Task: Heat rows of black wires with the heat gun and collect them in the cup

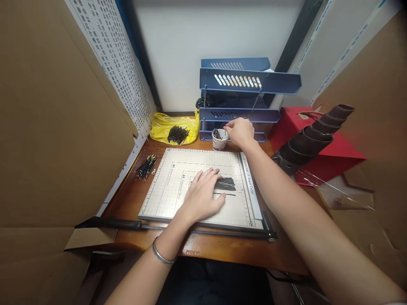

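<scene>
My left hand (204, 194) lies with fingers spread on the paper cutter board (159, 190), its fingertips by the left end of a row of thin black strips (226, 184). One separate dark strip (229, 195) lies just below that row, near my left thumb. Over the right side of a white paper cup (219, 142), my right hand (240, 131) pinches a short, thin dark piece (225, 130) between thumb and fingers. Small dark bits show inside the cup.
Left of the board are loose black pieces (147, 167) and a yellow bag (155, 127) bearing a black bundle (178, 134). Blue trays (248, 82) stand behind the cup. A red box (337, 148) and dark cones (302, 146) are right; the cutter's handle (117, 223) lies along the front.
</scene>
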`<state>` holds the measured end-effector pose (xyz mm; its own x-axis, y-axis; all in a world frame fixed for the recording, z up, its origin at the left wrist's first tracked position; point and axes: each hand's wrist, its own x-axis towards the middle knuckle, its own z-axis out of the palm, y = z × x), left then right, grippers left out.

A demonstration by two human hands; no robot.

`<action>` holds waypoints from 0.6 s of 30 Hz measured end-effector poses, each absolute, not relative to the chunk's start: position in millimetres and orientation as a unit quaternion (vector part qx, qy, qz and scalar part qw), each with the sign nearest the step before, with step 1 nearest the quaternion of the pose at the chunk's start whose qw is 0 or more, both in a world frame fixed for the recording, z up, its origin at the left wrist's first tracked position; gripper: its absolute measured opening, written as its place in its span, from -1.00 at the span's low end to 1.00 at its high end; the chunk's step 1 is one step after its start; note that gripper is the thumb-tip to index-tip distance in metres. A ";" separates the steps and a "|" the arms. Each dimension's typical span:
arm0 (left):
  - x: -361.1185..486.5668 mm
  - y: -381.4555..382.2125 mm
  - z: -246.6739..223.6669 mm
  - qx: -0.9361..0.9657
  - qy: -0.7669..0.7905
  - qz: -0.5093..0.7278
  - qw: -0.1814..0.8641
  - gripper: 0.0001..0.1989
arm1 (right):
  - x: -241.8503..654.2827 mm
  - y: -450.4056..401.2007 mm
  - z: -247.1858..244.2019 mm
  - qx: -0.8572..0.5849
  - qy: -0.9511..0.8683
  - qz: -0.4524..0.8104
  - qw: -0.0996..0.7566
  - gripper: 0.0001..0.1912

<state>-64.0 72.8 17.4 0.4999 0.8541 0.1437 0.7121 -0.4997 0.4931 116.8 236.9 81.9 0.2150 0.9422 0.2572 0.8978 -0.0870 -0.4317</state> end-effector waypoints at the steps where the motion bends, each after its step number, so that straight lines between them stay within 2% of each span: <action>1: -64.1 72.8 17.3 0.845 0.463 0.188 0.190 -0.53 | 116.9 241.7 79.5 -0.738 -0.625 0.048 0.249 -0.74; 10: -64.8 73.1 17.0 0.841 0.463 0.194 0.201 -0.54 | 116.8 265.6 56.0 -0.751 -0.628 0.089 0.181 -0.78; 18: -64.2 72.6 17.3 0.842 0.464 0.192 0.196 -0.51 | 120.9 219.4 71.0 -0.745 -0.626 0.082 0.216 -0.71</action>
<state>-64.2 72.6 17.3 0.4954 0.8571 0.1414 0.7062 -0.4922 0.5090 120.9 219.4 71.0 0.2041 0.9676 0.1483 0.8971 -0.1242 -0.4239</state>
